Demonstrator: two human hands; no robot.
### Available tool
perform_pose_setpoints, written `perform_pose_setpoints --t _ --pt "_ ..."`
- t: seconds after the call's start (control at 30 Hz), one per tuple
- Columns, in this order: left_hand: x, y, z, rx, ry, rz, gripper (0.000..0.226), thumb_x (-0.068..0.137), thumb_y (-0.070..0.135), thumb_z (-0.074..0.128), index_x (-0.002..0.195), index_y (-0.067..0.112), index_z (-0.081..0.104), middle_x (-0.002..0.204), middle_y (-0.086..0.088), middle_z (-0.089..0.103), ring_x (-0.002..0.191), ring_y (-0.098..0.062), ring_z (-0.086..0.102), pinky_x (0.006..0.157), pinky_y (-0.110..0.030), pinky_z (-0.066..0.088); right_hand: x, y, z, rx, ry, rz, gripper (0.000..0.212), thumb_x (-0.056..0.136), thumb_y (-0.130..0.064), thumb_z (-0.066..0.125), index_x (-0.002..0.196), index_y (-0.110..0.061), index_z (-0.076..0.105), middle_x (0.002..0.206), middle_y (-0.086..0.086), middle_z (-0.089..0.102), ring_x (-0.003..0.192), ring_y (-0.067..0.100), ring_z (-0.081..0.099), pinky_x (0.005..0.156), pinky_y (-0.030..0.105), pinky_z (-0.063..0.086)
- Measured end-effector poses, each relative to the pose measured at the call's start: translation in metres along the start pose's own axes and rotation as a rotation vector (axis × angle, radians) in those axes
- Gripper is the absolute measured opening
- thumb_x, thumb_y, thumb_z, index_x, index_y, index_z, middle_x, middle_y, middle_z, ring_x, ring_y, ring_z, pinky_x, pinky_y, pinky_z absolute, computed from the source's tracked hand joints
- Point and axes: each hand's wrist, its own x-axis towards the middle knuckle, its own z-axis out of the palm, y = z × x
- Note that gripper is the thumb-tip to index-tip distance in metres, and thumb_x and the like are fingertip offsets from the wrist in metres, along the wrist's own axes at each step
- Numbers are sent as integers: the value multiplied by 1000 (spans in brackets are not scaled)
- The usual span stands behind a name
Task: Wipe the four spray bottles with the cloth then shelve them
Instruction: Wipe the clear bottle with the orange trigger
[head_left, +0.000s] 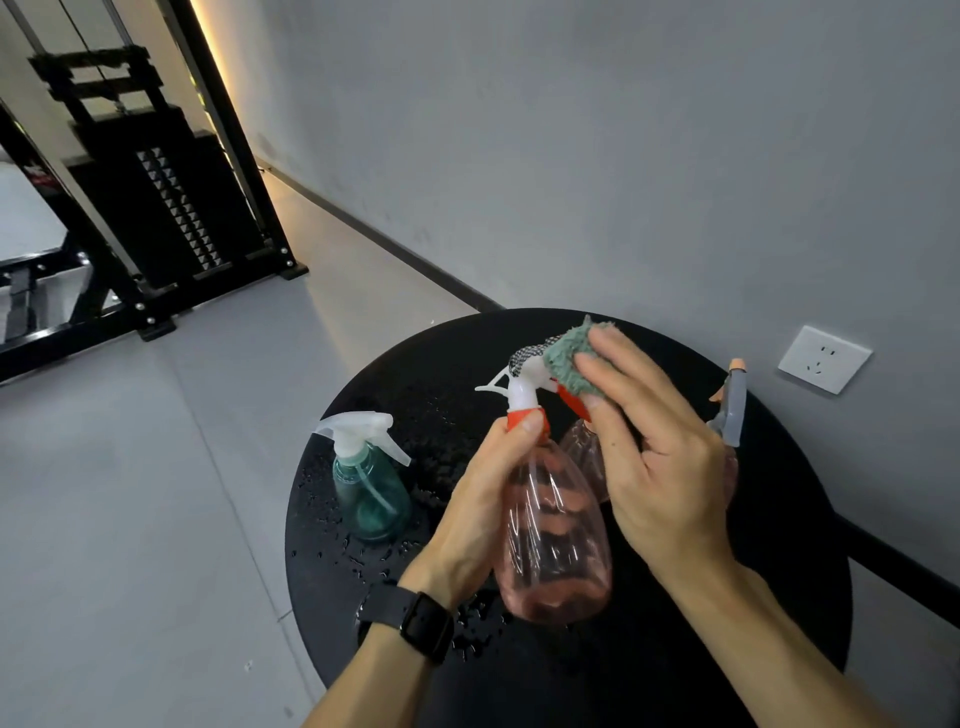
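Observation:
My left hand (485, 493) grips a clear pink spray bottle (556, 540) by its body and red collar, lifted above the round black table (779, 545). My right hand (654, 447) holds a green cloth (571, 358) against the bottle's white spray head. A second pink bottle (587, 457) stands right behind, mostly hidden by my hands. A teal bottle (371, 493) with a white trigger stands on the table's left side. At the right, behind my right hand, a grey spray head with an orange tip (732, 405) sticks up; its body is hidden.
Water drops (363, 556) speckle the table's left and front. A grey wall with a white socket (823, 358) runs close behind the table. A black weight machine (171, 208) stands on the grey floor at the far left.

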Motion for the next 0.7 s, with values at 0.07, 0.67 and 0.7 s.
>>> perform_pose_setpoints --t 0.07,0.67,0.7 --pt "0 -3 -1 14 -17 12 67 84 53 70 130 7 51 110 -25 58 96 -43 63 97 -66 45 -1 1 6 21 -21 -6 29 89 6 60 118 5 64 132 13 59 131 20 49 111 20 35" --pt "2 4 -19 -38 32 83 32 84 48 66 101 22 71 102 -11 71 101 -41 63 100 -65 46 -21 26 3 15 -234 72 38 85 8 64 122 -1 61 134 -2 53 133 0 42 107 12 34" --pt "3 4 -20 -40 36 81 29 83 48 66 97 22 72 98 -10 71 100 -42 63 98 -64 47 -21 27 2 22 -235 83 38 85 7 64 122 -1 62 134 -3 53 133 -2 42 107 11 34"
